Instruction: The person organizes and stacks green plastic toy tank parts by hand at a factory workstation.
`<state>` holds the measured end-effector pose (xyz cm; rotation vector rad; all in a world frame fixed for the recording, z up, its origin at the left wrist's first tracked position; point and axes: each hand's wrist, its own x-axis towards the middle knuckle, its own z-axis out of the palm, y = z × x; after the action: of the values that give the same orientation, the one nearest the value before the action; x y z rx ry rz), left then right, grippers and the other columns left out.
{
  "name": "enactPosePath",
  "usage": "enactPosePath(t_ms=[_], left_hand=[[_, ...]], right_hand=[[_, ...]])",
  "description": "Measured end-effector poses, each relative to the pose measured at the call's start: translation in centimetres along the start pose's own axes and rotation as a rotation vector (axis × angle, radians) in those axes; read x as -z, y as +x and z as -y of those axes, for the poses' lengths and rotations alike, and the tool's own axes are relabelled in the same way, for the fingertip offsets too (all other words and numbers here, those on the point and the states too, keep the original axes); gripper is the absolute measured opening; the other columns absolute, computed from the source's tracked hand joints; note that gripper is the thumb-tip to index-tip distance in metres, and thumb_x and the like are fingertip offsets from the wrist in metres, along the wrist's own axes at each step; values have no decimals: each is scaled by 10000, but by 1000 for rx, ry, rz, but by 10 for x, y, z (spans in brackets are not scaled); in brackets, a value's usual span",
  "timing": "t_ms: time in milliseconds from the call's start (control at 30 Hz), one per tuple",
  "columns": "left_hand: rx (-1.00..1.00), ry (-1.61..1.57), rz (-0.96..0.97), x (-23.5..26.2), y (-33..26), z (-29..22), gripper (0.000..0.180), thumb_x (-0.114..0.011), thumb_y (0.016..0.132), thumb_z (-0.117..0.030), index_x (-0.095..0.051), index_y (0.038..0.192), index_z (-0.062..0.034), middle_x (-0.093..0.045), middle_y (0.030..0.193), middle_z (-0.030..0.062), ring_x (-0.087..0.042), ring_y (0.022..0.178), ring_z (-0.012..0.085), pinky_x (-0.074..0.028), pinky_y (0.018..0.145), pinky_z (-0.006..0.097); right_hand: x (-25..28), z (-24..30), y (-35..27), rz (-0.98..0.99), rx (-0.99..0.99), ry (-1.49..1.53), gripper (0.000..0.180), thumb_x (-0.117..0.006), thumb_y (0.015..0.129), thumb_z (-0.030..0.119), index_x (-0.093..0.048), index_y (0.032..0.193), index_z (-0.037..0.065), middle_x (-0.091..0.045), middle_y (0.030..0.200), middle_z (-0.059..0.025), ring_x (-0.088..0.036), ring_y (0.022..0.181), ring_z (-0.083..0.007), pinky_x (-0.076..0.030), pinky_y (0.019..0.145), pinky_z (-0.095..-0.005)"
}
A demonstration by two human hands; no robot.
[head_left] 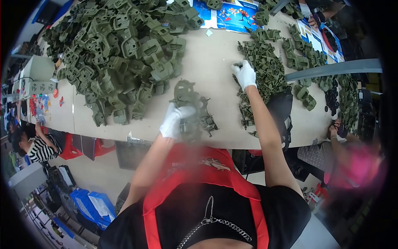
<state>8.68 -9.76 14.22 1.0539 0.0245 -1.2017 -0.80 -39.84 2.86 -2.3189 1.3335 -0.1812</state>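
Note:
My left hand [176,119], in a white glove, is closed round an olive-green moulded plastic part [184,92] near the table's front edge. Beside it, small green plastic pieces [208,121] lie on the table; the area just below the hand is blurred. My right hand [245,76], also gloved in white, reaches forward to the left edge of a heap of small green plastic pieces [264,62]. Its fingers are drawn together, and a small dark bit shows at their tips, too small to name. At the left rises a large heap of bigger green plastic parts [120,50].
A grey metal bar [336,69] juts over the table [203,54] at the right. More green parts [304,99] lie beyond it. Printed blue sheets [238,17] lie at the back. People work at both sides, one in a striped shirt [43,148] at the left.

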Motion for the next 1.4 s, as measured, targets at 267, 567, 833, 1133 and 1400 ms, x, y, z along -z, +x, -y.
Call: enactPosePath(t_ms=[267, 567, 833, 1133, 1400], left_hand=[[-170, 68, 40, 5, -13, 43, 550, -700, 719, 23, -523, 1232, -68, -638, 1020, 63, -622, 853, 162, -542, 702, 308], [-188, -2, 0, -2, -24, 57, 513, -662, 694, 66, -498, 1155, -88, -599, 1020, 32, -596, 876, 126, -517, 758, 280], [-177, 275, 43, -3, -22, 51, 591, -654, 755, 55, -346, 1247, -55, -554, 1072, 35, -545, 1046, 134, -457, 927, 323], [-301, 454, -12, -6, -10, 56, 660, -704, 742, 19, -313, 1265, -73, -507, 1142, 54, -531, 1050, 143, -471, 894, 307], [30, 245, -33, -8, -6, 39, 517, -690, 699, 14, -512, 1180, -58, -644, 980, 63, -628, 869, 168, -543, 760, 311]], right_hand=[[87, 112, -168, 495, 403, 264, 288, -687, 807, 346, -685, 930, 86, -669, 1018, -158, -659, 905, -316, -506, 803, -392], [71, 114, -193, 254, 25, 318, 199, -686, 825, 196, -658, 920, 23, -688, 815, -172, -692, 713, -248, -536, 681, -335], [66, 130, -201, 56, 249, 182, 161, -686, 804, 175, -659, 832, 19, -672, 705, -174, -685, 658, -288, -537, 628, -350], [57, 131, -188, -65, 315, 176, 79, -652, 807, 131, -610, 813, 64, -648, 694, -177, -645, 632, -374, -534, 598, -419], [48, 93, -151, 788, -288, 790, 328, -697, 831, 256, -638, 1056, 24, -697, 792, -107, -663, 664, -237, -532, 629, -355]])
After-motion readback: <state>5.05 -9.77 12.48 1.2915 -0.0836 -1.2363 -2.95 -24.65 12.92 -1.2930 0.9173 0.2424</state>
